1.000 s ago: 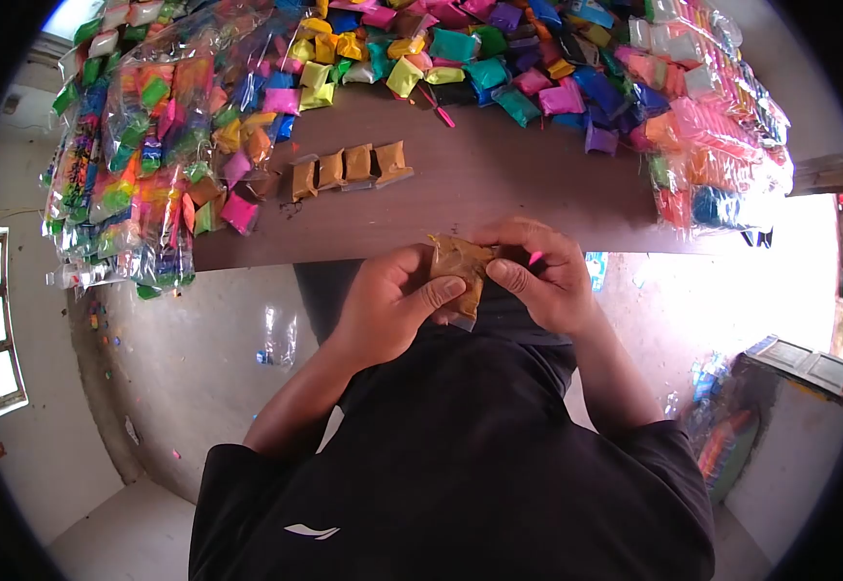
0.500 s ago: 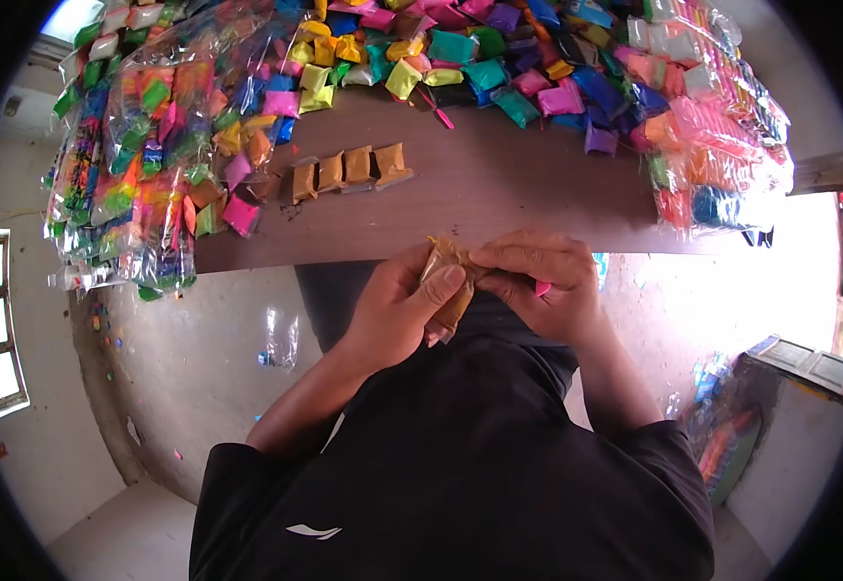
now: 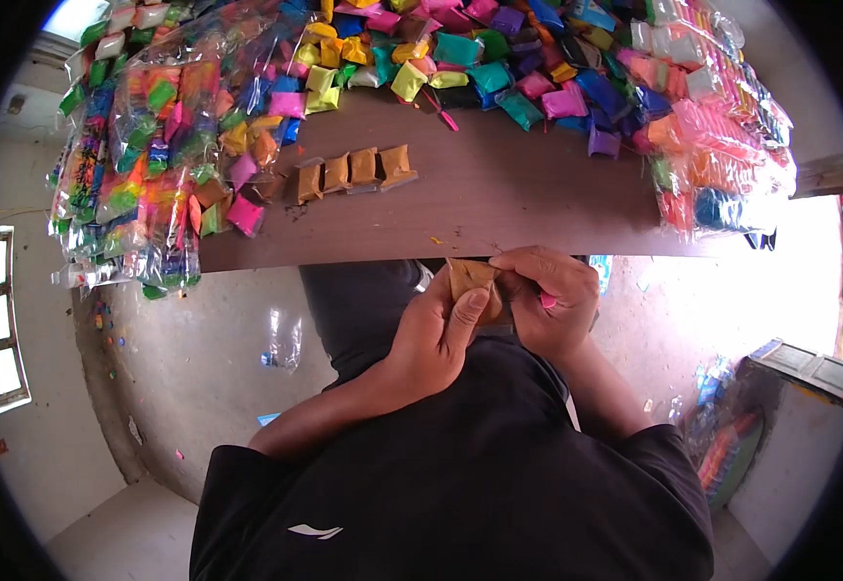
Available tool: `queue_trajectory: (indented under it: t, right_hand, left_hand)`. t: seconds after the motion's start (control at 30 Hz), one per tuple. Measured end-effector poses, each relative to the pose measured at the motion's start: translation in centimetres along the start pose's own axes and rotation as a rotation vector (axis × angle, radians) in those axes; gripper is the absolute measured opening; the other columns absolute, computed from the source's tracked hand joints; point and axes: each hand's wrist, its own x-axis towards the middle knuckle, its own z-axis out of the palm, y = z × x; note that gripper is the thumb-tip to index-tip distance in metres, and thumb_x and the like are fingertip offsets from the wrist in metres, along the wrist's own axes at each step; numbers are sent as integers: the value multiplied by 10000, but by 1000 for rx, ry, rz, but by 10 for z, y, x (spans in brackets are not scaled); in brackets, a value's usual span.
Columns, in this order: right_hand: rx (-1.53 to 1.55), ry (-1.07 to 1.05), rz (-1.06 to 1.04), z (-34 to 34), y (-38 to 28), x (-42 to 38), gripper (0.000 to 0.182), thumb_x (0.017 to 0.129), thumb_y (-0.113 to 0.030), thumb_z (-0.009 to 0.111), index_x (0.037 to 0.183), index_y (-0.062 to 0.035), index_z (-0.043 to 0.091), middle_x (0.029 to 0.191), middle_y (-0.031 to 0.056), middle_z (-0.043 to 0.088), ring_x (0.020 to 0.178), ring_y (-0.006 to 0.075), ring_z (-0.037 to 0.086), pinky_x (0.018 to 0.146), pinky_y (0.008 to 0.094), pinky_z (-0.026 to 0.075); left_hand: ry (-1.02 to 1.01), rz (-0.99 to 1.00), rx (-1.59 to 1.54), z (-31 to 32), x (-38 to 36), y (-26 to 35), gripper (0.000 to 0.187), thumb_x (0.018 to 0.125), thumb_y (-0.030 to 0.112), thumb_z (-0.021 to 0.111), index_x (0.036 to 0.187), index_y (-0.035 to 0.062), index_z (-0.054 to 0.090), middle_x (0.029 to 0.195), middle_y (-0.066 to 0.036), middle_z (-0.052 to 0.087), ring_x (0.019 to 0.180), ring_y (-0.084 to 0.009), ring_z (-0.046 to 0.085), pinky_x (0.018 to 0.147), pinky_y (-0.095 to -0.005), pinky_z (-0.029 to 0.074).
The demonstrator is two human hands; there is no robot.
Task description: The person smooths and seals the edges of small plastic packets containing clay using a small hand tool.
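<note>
A small brown packet [image 3: 470, 278] in clear film is held between my two hands, just off the table's near edge. My left hand [image 3: 438, 329] is closed round its left side, the thumb pressed flat on its face. At the packet's upper right corner, the fingers of my right hand [image 3: 555, 295] are pinched on the film. A bit of a pink object [image 3: 547, 300] pokes out from the right palm; its kind is mostly hidden. On the table, several similar brown packets [image 3: 363, 168] lie in a row.
The brown table [image 3: 537, 194] carries a big heap of colourful packets [image 3: 460, 48] along its far side. Clear bags of packets are piled at the left [image 3: 140, 184] and right [image 3: 717, 145]. A thin pink stick [image 3: 448, 120] lies before the heap. Brown crumbs [image 3: 438, 241] sit near the front edge.
Both hands still hold the brown packet, which has shifted slightly right and turned more upright. My left hand has moved right and a little lower. Small brown bits now show near the table's edge.
</note>
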Motion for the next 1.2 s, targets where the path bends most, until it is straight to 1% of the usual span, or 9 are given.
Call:
queue_trajectory:
  t: [0.13,0.23,0.33,0.43,0.57,0.77,0.93,1.03,1.2]
  right_hand:
    - [-9,-26,60,-2,5,-2,185,780,128,718,926,17,733,841,134,738,748,254,729,688,305,549]
    - [101,-121,151,-6,11,-2,163,784,122,723,918,30,731,844,137,739,749,239,725,704,302,549]
    - [160,-132,161,-6,17,-1,146,796,119,717,915,36,731,851,134,743,761,222,725,723,301,551]
    - [232,-162,173,-8,17,2,133,812,110,714,920,34,733,861,129,749,785,214,732,734,302,555]
    - [246,-164,212,-9,13,0,114,832,94,703,921,30,736,862,126,753,796,209,734,739,299,554]
    - [114,-117,259,-6,-7,-7,70,851,56,702,902,20,733,844,115,753,765,194,727,725,288,549]
    - [131,-9,277,-1,-10,-8,114,800,52,686,888,-2,735,790,151,706,686,245,699,661,302,530]
    - [110,-28,193,-10,1,0,144,787,71,686,892,-14,736,794,151,710,699,261,710,670,312,538]
    - [36,-97,-18,-14,5,5,201,767,95,718,922,-33,731,810,141,721,707,317,707,667,333,548]
  left_hand:
    - [-44,-124,-173,-13,-7,-6,285,1111,295,479,1168,24,547,812,16,573,649,-50,470,592,-271,432]
    - [-90,75,-134,-32,-1,-7,310,1117,275,466,1250,7,548,896,-13,614,732,-75,552,647,-268,474]
    - [-37,150,-161,-36,12,10,366,1105,219,498,1387,-8,555,1129,-72,643,1015,-126,631,860,-271,527]
    - [-156,68,-285,-39,16,11,328,1069,175,576,1334,-19,587,1113,-66,650,991,-118,634,861,-282,537]
    - [-169,129,-301,-40,17,0,308,1023,100,644,1297,-34,601,1099,-67,649,980,-111,632,851,-275,538]
    - [49,251,-283,-20,15,1,180,1003,29,649,1167,-44,638,1032,-67,649,894,-109,630,812,-249,531]
    - [48,400,185,-25,20,9,201,1010,51,650,1187,-41,637,1032,-70,650,903,-115,620,794,-262,513]
    - [-120,256,-66,-38,21,15,276,1001,73,673,1250,-35,626,1059,-66,657,943,-112,630,839,-274,523]
    - [-207,146,-97,-42,22,26,318,981,109,713,1250,-39,629,1051,-49,678,913,-82,639,820,-234,521]
